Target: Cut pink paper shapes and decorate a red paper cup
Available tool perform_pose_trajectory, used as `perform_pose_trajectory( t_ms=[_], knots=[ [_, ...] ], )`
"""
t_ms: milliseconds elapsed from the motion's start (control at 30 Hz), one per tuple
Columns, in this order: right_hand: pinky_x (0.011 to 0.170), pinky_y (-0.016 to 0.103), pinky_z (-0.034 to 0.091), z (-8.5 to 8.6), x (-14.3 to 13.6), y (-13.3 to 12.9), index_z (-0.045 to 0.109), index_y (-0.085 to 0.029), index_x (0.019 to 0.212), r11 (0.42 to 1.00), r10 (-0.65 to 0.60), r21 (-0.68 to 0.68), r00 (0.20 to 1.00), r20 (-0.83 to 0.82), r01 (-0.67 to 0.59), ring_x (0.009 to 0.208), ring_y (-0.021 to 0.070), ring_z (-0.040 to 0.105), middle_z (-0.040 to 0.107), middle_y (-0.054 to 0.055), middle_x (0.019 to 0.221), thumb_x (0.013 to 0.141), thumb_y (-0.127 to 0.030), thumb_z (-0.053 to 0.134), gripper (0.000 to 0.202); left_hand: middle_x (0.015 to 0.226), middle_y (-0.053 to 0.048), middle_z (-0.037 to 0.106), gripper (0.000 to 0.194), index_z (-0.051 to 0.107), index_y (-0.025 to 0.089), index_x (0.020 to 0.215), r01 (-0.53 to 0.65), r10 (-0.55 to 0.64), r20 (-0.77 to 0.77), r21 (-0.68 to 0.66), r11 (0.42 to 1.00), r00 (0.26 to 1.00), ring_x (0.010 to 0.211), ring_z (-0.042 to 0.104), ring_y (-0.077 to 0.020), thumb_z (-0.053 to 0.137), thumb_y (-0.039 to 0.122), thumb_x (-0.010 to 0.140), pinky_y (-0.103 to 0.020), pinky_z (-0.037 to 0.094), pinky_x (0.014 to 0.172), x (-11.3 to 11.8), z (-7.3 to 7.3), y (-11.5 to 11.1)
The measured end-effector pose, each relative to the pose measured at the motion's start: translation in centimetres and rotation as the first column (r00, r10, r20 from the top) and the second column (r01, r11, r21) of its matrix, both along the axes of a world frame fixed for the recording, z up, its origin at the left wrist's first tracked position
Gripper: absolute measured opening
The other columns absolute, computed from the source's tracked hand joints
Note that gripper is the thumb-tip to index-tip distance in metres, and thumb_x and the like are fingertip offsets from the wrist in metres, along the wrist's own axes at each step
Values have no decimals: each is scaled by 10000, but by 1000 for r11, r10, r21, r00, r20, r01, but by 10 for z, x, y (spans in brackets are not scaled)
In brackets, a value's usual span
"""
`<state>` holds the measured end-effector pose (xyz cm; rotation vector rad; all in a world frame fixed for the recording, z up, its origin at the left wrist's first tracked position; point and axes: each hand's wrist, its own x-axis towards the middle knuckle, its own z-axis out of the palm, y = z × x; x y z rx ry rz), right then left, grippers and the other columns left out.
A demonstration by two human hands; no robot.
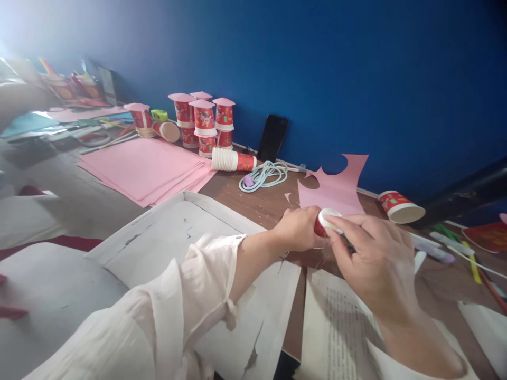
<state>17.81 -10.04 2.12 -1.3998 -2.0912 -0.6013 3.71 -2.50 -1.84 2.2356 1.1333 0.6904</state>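
Below the pink sheet, my left hand (299,228) is wrapped round a red paper cup (319,226), mostly covered by the fingers. A white round piece (330,217) shows at the cup's end; whether it is the cup's rim or a separate ring I cannot tell. My right hand (374,253) is closed, thumb and fingertips pinched at that white piece, and what they hold is partly hidden. Just behind the hands lies a pink paper sheet (332,187) with round cut-outs along its edge.
Red paper cups (204,119) with pink tops stand stacked by the blue wall. Nested cups (233,160), a light-blue cable (265,177), a black phone (273,137) and pink sheets (146,169) lie around. A cup (400,207) rests right; a printed page (336,322) lies in front. Another person's arm (24,95) is far left.
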Motion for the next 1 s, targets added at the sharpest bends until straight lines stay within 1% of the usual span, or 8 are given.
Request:
perform_pose_trajectory(
  t_ms=[100, 167, 267, 367, 500, 600, 733, 1000],
  knots=[
    [907, 437, 404, 0, -2, -2, 720, -297, 1063, 995, 83, -53, 992, -90, -88, 967, 267, 629, 721, 43, 1003, 878, -269, 625, 210, 1051, -81, 663, 385, 490, 213, 1021, 11, -11, -8, 12, 1000, 1000, 962, 651, -297, 585, 491, 773, -416, 465, 850, 0, -1, 1],
    [896, 419, 427, 1, -1, -2, 711, -302, 1058, 987, 76, -108, 932, -355, -121, 962, 247, 629, 711, 43, 1041, 882, -308, 628, 195, 1040, -74, 667, 427, 496, 218, 1011, 12, -12, 5, -20, 1000, 1000, 963, 648, -298, 605, 541, 755, -416, 465, 856, -1, 1, 1],
    [785, 368, 481, 3, 3, 0, 678, -304, 1061, 956, -75, -225, 588, -805, -186, 868, 206, 622, 687, 43, 1008, 880, -415, 617, 221, 1014, -65, 676, 544, 508, 222, 999, -13, 16, 39, -77, 997, 999, 968, 641, -300, 642, 652, 694, -418, 462, 877, -1, 6, -1],
    [620, 285, 467, 6, 12, 6, 675, -285, 974, 908, -124, -188, 189, -974, -374, 725, 149, 567, 639, 21, 883, 823, -466, 664, 236, 1027, -65, 679, 537, 526, 223, 1002, -27, 31, 41, -100, 995, 999, 957, 637, -297, 664, 633, 684, -422, 467, 871, 0, 9, -2],
    [512, 193, 410, 4, 41, 18, 685, -244, 882, 904, -142, -99, -74, -987, -416, 656, 78, 506, 622, -2, 896, 746, -398, 762, 219, 1050, -67, 679, 560, 536, 218, 1023, -52, 58, 47, -119, 992, 997, 945, 633, -294, 703, 608, 657, -416, 477, 858, 0, 9, -2],
    [507, 171, 450, -6, 84, 25, 695, -217, 858, 989, -106, -100, -49, -993, -109, 649, 81, 545, 638, -7, 785, 692, -372, 815, 257, 1073, -72, 677, 587, 537, 217, 1045, -46, 55, 68, -138, 989, 996, 956, 631, -291, 717, 609, 647, -401, 484, 839, -2, 9, -2],
    [519, 190, 535, -24, 140, 26, 677, -188, 779, 978, -107, -115, -53, -993, 174, 619, 100, 605, 631, -15, 658, 657, -382, 833, 277, 1100, -81, 675, 621, 547, 226, 1093, -57, 74, 92, -176, 983, 993, 983, 626, -297, 727, 612, 640, -386, 485, 815, -2, 8, -2],
    [663, 259, 629, -41, 154, 24, 693, -139, 779, 948, -288, -286, -5, -958, 140, 679, 160, 706, 705, 31, 691, 585, -303, 861, 304, 1088, -63, 683, 571, 568, 247, 1101, -38, 67, 136, -207, 978, 988, 997, 631, -292, 749, 547, 649, -380, 483, 813, -3, 8, -4]
  ],
)
